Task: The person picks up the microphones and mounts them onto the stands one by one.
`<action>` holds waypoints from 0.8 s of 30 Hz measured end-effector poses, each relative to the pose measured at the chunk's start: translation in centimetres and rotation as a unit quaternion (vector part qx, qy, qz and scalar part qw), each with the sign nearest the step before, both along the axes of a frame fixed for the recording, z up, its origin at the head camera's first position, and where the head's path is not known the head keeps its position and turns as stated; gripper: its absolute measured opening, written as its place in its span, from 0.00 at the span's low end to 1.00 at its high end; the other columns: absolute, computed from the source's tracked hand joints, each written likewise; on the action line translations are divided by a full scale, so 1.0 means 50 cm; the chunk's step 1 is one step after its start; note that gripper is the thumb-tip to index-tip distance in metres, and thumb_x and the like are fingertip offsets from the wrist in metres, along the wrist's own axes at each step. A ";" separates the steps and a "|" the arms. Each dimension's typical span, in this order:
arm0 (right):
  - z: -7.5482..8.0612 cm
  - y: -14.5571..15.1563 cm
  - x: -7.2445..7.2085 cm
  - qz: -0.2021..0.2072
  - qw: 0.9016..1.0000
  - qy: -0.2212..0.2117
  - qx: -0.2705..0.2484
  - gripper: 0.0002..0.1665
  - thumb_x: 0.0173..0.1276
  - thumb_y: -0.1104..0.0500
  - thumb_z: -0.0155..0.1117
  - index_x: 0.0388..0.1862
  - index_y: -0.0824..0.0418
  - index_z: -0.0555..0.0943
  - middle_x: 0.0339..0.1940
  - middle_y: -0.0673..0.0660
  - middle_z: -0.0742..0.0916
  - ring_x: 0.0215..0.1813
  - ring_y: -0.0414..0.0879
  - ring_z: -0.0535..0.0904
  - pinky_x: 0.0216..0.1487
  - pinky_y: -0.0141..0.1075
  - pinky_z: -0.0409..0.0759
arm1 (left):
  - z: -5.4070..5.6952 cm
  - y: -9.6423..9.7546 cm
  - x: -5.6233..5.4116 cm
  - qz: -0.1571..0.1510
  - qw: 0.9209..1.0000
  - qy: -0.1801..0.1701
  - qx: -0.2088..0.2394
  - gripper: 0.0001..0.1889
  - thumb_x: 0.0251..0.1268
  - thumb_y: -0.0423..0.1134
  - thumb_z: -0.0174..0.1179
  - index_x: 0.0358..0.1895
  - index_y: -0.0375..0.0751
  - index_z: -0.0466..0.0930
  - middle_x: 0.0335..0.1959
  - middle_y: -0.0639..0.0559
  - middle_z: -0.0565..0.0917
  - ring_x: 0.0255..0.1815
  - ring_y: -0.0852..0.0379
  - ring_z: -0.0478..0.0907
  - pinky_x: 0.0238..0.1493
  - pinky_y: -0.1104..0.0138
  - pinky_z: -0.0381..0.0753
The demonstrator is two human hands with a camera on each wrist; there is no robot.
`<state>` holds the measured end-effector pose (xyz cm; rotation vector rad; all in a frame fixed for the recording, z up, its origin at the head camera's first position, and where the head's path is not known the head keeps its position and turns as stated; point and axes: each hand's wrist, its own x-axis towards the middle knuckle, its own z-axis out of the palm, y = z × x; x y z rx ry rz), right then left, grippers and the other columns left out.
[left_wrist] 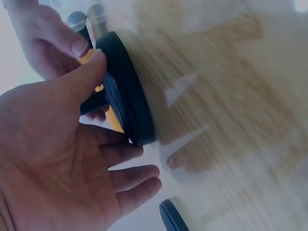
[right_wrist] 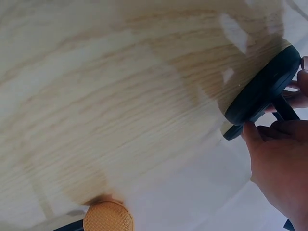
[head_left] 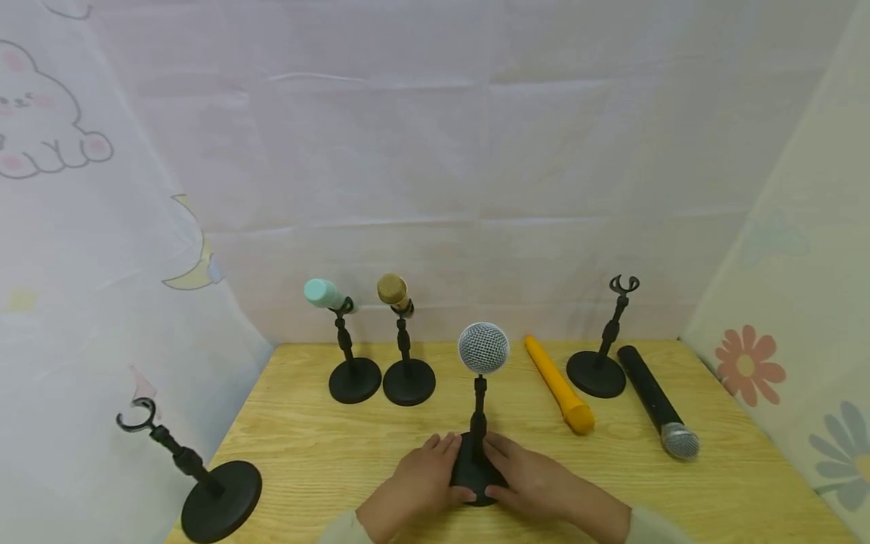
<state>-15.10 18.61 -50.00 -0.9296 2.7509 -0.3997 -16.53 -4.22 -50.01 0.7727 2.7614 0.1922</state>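
Observation:
A microphone with a silver mesh head [head_left: 483,347] sits on a black desktop stand [head_left: 479,423] near the front middle of the table. My left hand [head_left: 427,476] holds the left side of the stand's round base [left_wrist: 126,91], thumb on top and fingers at the rim. From the other side my right hand [head_left: 537,480] grips the same base [right_wrist: 264,86], its thumb at the near edge. In the left wrist view the two outer fingers of the left hand [left_wrist: 57,144] extend past the base. The microphone's handle is hidden behind its head in the head view.
At the back left, two stands bear a mint microphone [head_left: 322,293] and a gold one [head_left: 393,290]. One bare stand [head_left: 220,499] is at front left, another [head_left: 596,374] at back right. An orange microphone [head_left: 557,381] and a black one [head_left: 652,389] lie to the right.

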 end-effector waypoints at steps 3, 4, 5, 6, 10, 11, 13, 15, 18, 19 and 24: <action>-0.006 -0.001 -0.002 0.013 1.000 0.011 0.002 0.43 0.76 0.38 0.58 0.78 0.64 0.65 0.79 0.59 0.66 0.74 0.54 0.71 0.67 0.49 0.77 | 0.001 -0.008 -0.004 0.004 1.000 -0.017 0.011 0.47 0.63 0.70 0.60 0.79 0.49 0.61 0.77 0.54 0.66 0.76 0.46 0.66 0.67 0.53 0.75; -0.008 -0.001 -0.002 0.017 1.000 0.014 0.004 0.43 0.77 0.38 0.57 0.78 0.64 0.65 0.80 0.59 0.65 0.74 0.54 0.70 0.67 0.48 0.76 | 0.001 -0.010 -0.005 0.004 1.000 -0.021 0.013 0.46 0.63 0.70 0.60 0.79 0.50 0.61 0.77 0.54 0.66 0.76 0.45 0.65 0.67 0.53 0.75; -0.010 0.000 -0.003 0.020 1.000 0.016 0.006 0.43 0.77 0.38 0.57 0.78 0.64 0.65 0.80 0.59 0.65 0.75 0.54 0.69 0.67 0.48 0.76 | 0.002 -0.012 -0.006 0.002 1.000 -0.022 0.014 0.46 0.63 0.70 0.60 0.79 0.51 0.61 0.77 0.55 0.66 0.76 0.45 0.65 0.67 0.52 0.75; -0.011 0.000 -0.004 0.023 1.000 0.018 0.009 0.43 0.77 0.37 0.56 0.78 0.63 0.66 0.80 0.59 0.65 0.75 0.55 0.69 0.68 0.48 0.76 | 0.003 -0.014 -0.007 -0.001 1.000 -0.020 0.014 0.45 0.64 0.69 0.60 0.79 0.51 0.61 0.77 0.55 0.67 0.76 0.45 0.65 0.67 0.52 0.75; -0.011 -0.001 -0.006 0.026 0.999 0.015 0.018 0.43 0.77 0.36 0.55 0.78 0.63 0.66 0.80 0.59 0.66 0.77 0.55 0.66 0.69 0.49 0.74 | 0.008 -0.021 -0.010 -0.012 1.000 -0.007 0.013 0.42 0.65 0.68 0.59 0.78 0.54 0.63 0.76 0.54 0.69 0.75 0.44 0.67 0.67 0.52 0.75; -0.011 -0.001 -0.006 0.027 0.999 0.014 0.020 0.43 0.77 0.36 0.54 0.78 0.63 0.66 0.80 0.59 0.66 0.77 0.55 0.66 0.70 0.49 0.74 | 0.011 -0.022 -0.011 -0.013 1.000 -0.002 0.015 0.41 0.66 0.67 0.60 0.78 0.54 0.65 0.75 0.54 0.70 0.74 0.43 0.67 0.67 0.52 0.75; -0.010 -0.001 -0.006 0.026 0.999 0.008 0.020 0.42 0.77 0.36 0.54 0.78 0.62 0.66 0.80 0.60 0.66 0.78 0.55 0.65 0.70 0.49 0.73 | 0.019 -0.025 -0.013 -0.013 1.000 0.006 0.019 0.38 0.67 0.66 0.59 0.76 0.53 0.69 0.73 0.52 0.72 0.73 0.44 0.69 0.66 0.52 0.76; -0.011 -0.001 -0.006 0.027 0.999 0.004 0.020 0.42 0.78 0.36 0.53 0.78 0.62 0.66 0.80 0.60 0.65 0.78 0.56 0.64 0.70 0.50 0.73 | 0.033 -0.027 -0.015 -0.009 0.999 0.016 0.029 0.35 0.68 0.65 0.59 0.73 0.51 0.73 0.71 0.51 0.75 0.70 0.45 0.72 0.64 0.52 0.77; -0.013 -0.001 -0.007 0.029 0.999 -0.001 0.018 0.43 0.78 0.36 0.52 0.79 0.62 0.64 0.80 0.61 0.64 0.79 0.56 0.62 0.71 0.50 0.71 | 0.059 -0.026 -0.020 -0.006 0.998 0.035 0.055 0.31 0.70 0.62 0.60 0.68 0.47 0.78 0.64 0.49 0.80 0.65 0.47 0.77 0.61 0.54 0.80; -0.015 -0.001 -0.008 0.031 0.999 -0.001 0.019 0.43 0.78 0.36 0.51 0.79 0.63 0.64 0.81 0.61 0.64 0.79 0.56 0.62 0.71 0.50 0.71 | 0.069 -0.025 -0.021 -0.004 0.997 0.037 0.068 0.30 0.71 0.61 0.60 0.67 0.47 0.78 0.63 0.49 0.81 0.64 0.47 0.77 0.61 0.54 0.80; -0.019 0.001 -0.006 0.037 0.999 0.005 0.022 0.43 0.79 0.35 0.49 0.79 0.63 0.63 0.81 0.62 0.63 0.79 0.57 0.62 0.72 0.51 0.71 | 0.093 -0.023 -0.027 -0.006 0.987 0.025 0.161 0.28 0.73 0.58 0.59 0.69 0.46 0.76 0.63 0.51 0.81 0.62 0.51 0.79 0.61 0.57 0.80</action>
